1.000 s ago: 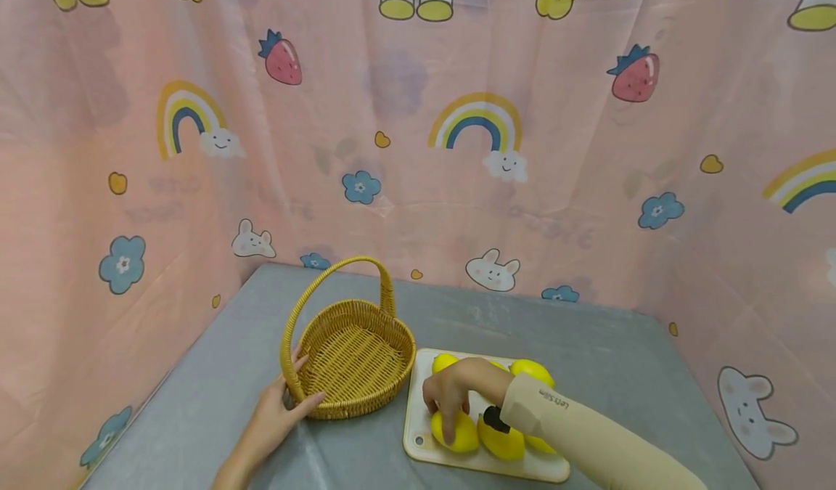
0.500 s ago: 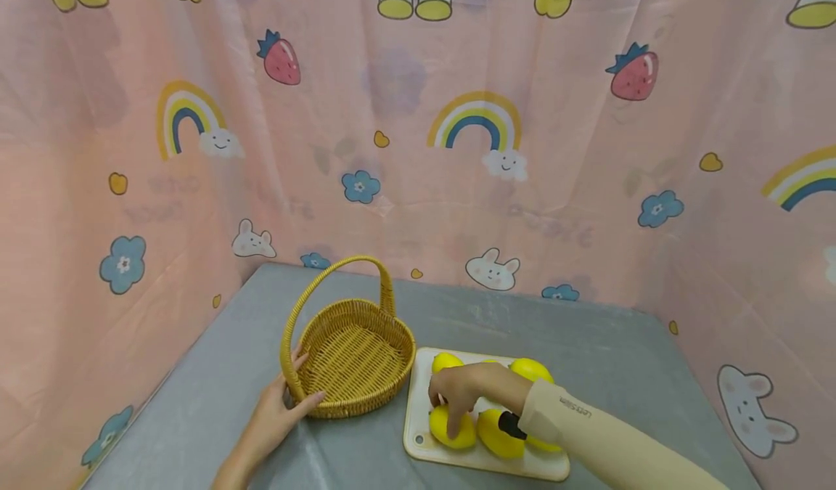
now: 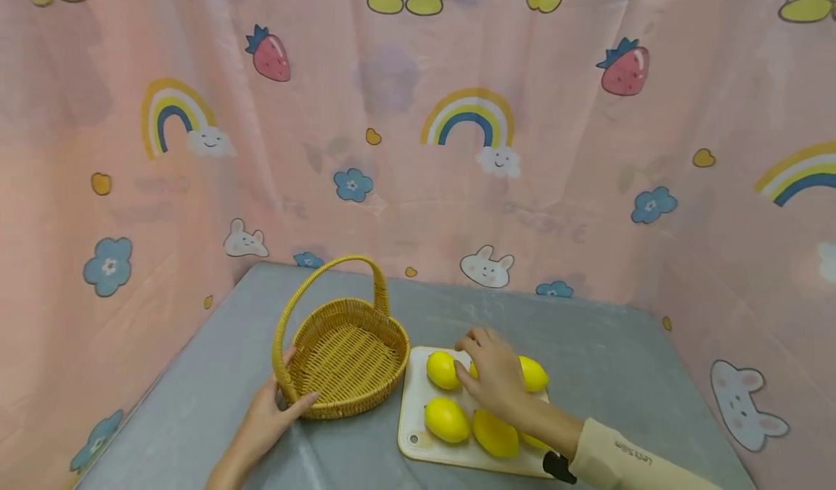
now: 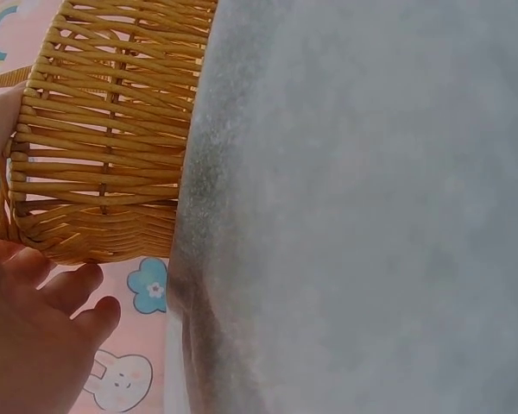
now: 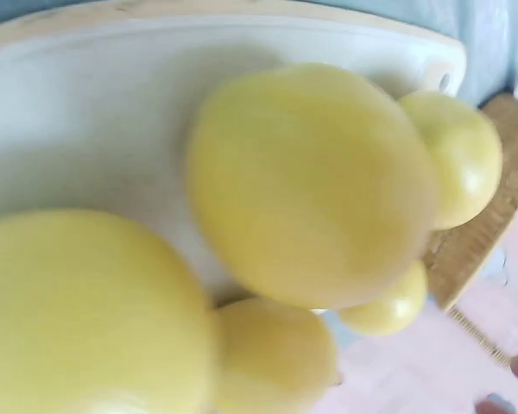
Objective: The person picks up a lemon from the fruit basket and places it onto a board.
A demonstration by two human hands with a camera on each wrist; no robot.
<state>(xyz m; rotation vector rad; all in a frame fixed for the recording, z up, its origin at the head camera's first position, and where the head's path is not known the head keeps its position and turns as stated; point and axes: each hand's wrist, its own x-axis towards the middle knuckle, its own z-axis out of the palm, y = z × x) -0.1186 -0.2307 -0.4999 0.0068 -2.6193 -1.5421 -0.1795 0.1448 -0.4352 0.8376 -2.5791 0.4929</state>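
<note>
A woven basket (image 3: 353, 363) with a tall arched handle stands on the left, nothing inside it. My left hand (image 3: 268, 417) grips its near left rim, thumb over the edge and fingers outside. The left wrist view shows the basket's wicker side (image 4: 112, 129) with my left fingers (image 4: 73, 289) beside it. To the right, several yellow lemons (image 3: 447, 420) lie in two rows on a white cutting board (image 3: 418, 463). My right hand (image 3: 499, 377) hovers above the back row, fingers bent and holding nothing; it partly hides a middle lemon. The right wrist view has lemons (image 5: 311, 185) close up, blurred.
A grey cloth-covered table (image 3: 607, 374) carries everything. Pink patterned curtains (image 3: 418, 207) hang behind it and along both sides. The board's left edge lies right beside the basket's right side.
My right hand has left the front-left lemon, which still lies on the board, and moved back and to the right over the far row. My left hand keeps its grip on the basket.
</note>
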